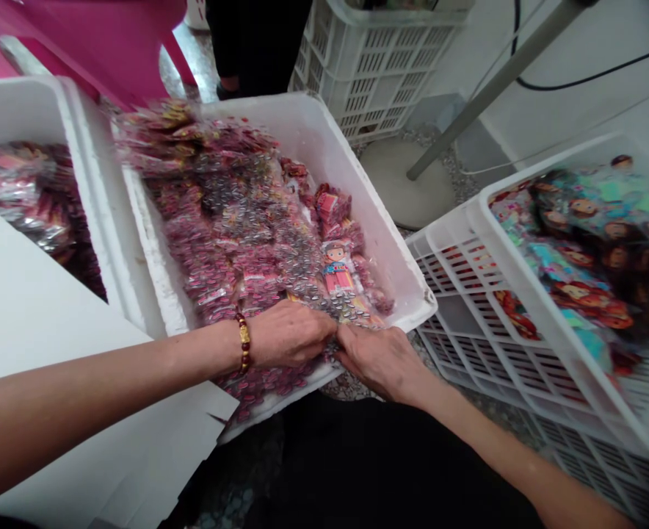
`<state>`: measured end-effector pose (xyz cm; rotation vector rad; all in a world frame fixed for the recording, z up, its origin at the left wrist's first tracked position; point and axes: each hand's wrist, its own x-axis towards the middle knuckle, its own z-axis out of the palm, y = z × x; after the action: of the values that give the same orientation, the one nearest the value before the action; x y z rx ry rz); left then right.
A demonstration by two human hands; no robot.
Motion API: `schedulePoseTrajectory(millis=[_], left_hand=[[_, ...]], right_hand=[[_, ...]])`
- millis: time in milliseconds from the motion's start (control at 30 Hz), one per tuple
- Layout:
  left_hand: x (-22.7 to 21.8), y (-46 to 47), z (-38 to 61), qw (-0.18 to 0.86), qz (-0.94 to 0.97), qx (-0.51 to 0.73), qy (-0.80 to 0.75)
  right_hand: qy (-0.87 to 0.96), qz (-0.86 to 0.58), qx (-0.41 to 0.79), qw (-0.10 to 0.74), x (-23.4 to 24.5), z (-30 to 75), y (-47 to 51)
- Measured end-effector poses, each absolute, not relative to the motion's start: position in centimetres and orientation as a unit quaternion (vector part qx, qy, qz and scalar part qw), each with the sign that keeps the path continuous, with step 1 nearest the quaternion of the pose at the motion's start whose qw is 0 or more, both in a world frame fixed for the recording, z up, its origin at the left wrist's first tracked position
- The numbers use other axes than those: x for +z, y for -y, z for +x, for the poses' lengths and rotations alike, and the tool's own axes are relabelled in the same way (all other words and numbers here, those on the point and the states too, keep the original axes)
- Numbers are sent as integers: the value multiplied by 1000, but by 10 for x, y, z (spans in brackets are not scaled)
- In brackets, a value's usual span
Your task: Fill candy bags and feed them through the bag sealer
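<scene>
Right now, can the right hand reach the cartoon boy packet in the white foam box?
Probably yes. The right hand is at the near edge of the white foam box, and the clear cartoon-boy packet lies on top, uncovered, just beyond.

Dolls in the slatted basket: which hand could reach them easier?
Probably the right hand: the basket stands on its side, while the left hand rests farther off, on the packets.

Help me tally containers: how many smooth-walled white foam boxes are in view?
2. The centre box, full of wrapped packets, lies under the left hand and right hand; the left box is partly out of frame. Others may be hidden.
</scene>
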<state>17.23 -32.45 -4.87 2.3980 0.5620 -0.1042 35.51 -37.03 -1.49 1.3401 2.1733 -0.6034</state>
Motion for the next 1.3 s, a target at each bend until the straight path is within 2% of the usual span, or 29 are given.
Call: schedulePoseTrajectory(millis=[167,433,767,967,1300], left_hand=[[-47,325,173,331,917,-50,-218],[-44,324,174,344,912,-50,-218],[-50,324,171,366,902,-33,-228],[-50,321,171,382,895,-40,-229],[-43,322,170,366,907,-47,-203]], right_hand=[[-814,481,-247,212,-15,361,370],[-802,521,-164,240,-28,345,382],[-782,541,-196,238,-23,339,377],[-797,518,-275,146,-11,377,379],[-757,613,-223,14,-14,428,399]])
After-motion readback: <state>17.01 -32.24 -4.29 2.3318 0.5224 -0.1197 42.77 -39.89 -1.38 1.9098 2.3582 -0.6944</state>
